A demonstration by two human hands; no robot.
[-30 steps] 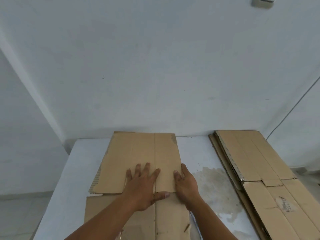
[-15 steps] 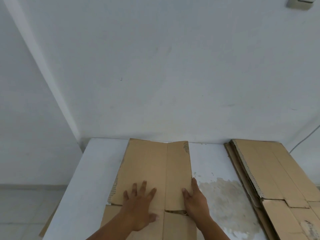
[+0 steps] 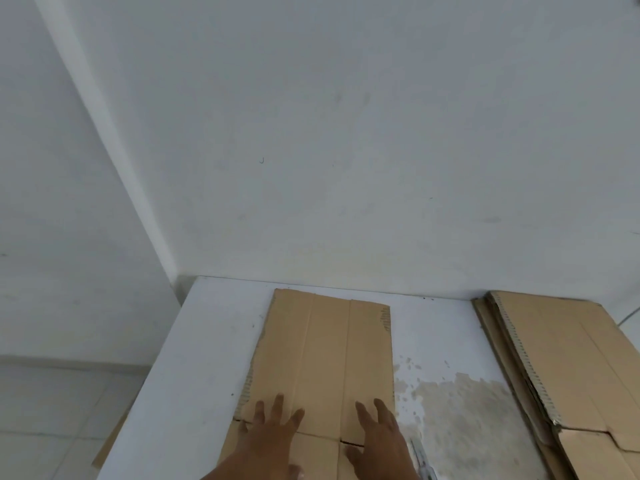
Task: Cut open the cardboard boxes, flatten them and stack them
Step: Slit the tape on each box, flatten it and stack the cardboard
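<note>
We note a flattened cardboard box (image 3: 325, 362) lying on the white tabletop (image 3: 194, 375), left of centre, its far end just short of the wall (image 3: 346, 133). Two lengthwise creases run down it. Its far right corner is torn, and the left edge shows ragged corrugation. A crosswise slit crosses it at the hands.

Left hand (image 3: 273, 441): palm down on the box, fingers straight and spread, nothing gripped.

Right hand (image 3: 381, 445): likewise flat, fingers extended, resting by the box's right edge, holding nothing. We cannot tell how hard either hand presses.

Just right of the right hand a slim pale tool (image 3: 420, 459) lies on the tabletop, beside the box edge. It is too blurred for us to say more than that it looks like a cutter.

Right of the box we record a brownish stain patch (image 3: 464, 410) on the tabletop surface.

On the right side sits a stack of flattened cardboard (image 3: 561, 358), several layers deep, with corrugated edges showing along its left side. It lies well apart from the central box and runs out of view at the bottom right.

Low at left, beyond the tabletop edge, a cardboard piece (image 3: 110, 441) shows against the tiled floor (image 3: 52, 410). A thin cable (image 3: 628, 315) shows at the right edge by the wall.
</note>
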